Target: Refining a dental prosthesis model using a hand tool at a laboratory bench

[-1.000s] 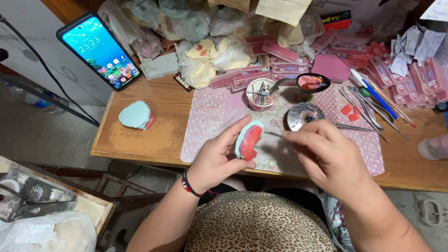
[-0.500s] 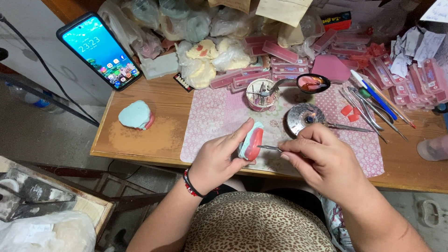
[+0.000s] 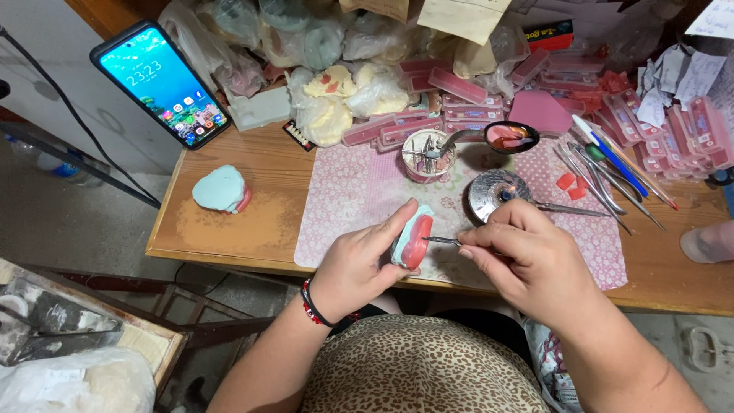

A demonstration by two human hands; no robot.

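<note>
One small dental cast, pale green with a red wax rim facing your right, sits upright in your left hand, just above the near edge of the pink patterned mat. Your left fingers are curled around its back and your thumb presses along its top, so the grip is closed on it. From three o'clock a thin metal tool meets the red wax; your right hand pinches its handle between thumb and fingertips, the other fingers folded in. At one o'clock from the cast a round shiny metal dish rests on the mat, with a second slim instrument lying across it and pointing toward three o'clock. At twelve o'clock stands a small round cup of fine tools, and just right of it a dark spoon-like ladle holds reddish wax. Farther out at two o'clock several long instruments and pens lie in a fan, near two little red wax pieces. At nine o'clock, well apart on the bare wooden table, lies another green cast. At ten o'clock a lit phone leans at the table's far corner.
</note>
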